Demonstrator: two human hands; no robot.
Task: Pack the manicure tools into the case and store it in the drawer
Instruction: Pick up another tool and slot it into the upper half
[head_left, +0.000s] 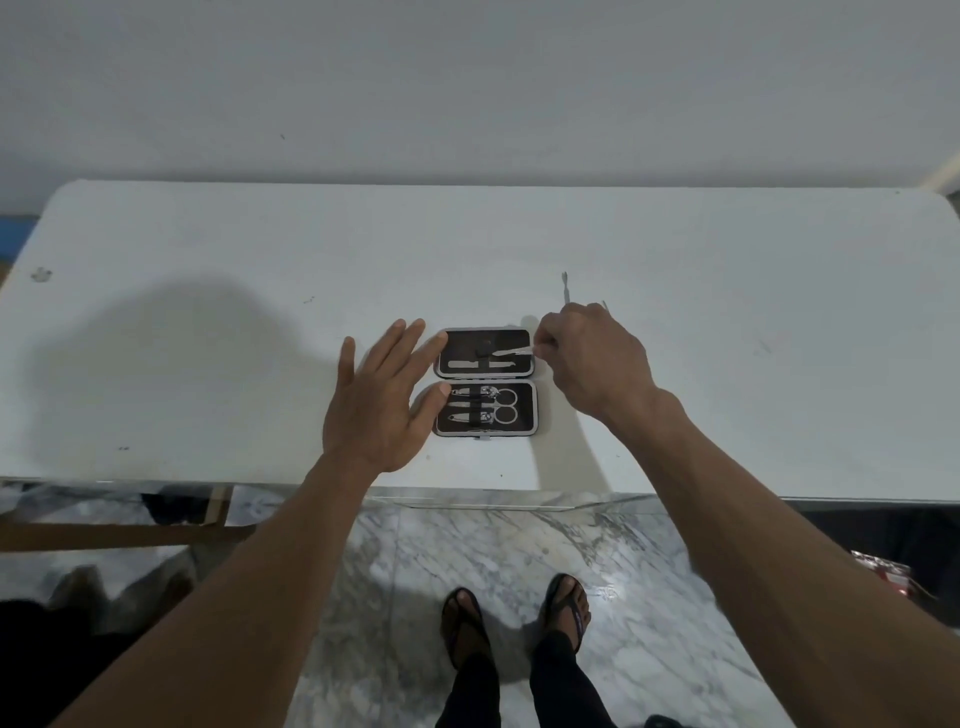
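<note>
1. At centre of the white counter (208, 338): one manicure case (486, 382), lying open flat, dark lining, pale rim. Two halves, one toward 12 o'clock, one toward 6 o'clock.
2. Half at 6 o'clock: a pair of small scissors (501, 406) with round finger loops, two nail clippers (475, 393) and what looks like another slim tool, all seated under a dark elastic strap. Appears full.
3. Half at 12 o'clock: one flat nail file (480, 365) already seated under the strap; above it a slim metal tool (511, 353), tip at the strap, not yet fully home.
4. Right hand (592, 364), at 3 o'clock of the case: fingers pressed together in a pinch on the outer end of the slim metal tool, seemingly feeding it under the strap.
5. Left hand (379, 400), at 9 o'clock of the case: fingers spread and flat, tips touching the left edges of both halves, holding nothing, apparently steadying the case.
6. Loose items: one thin cuticle pusher (564, 287) on the counter at 1 o'clock of the case, beyond the right hand; a second thin metal tip just beside that hand, too hidden to name.
7. Progress, as judged: packing well advanced. Outstanding: seat the current tool, pack the loose items, close the case, place it in the drawer. No drawer is clearly visible.
</note>
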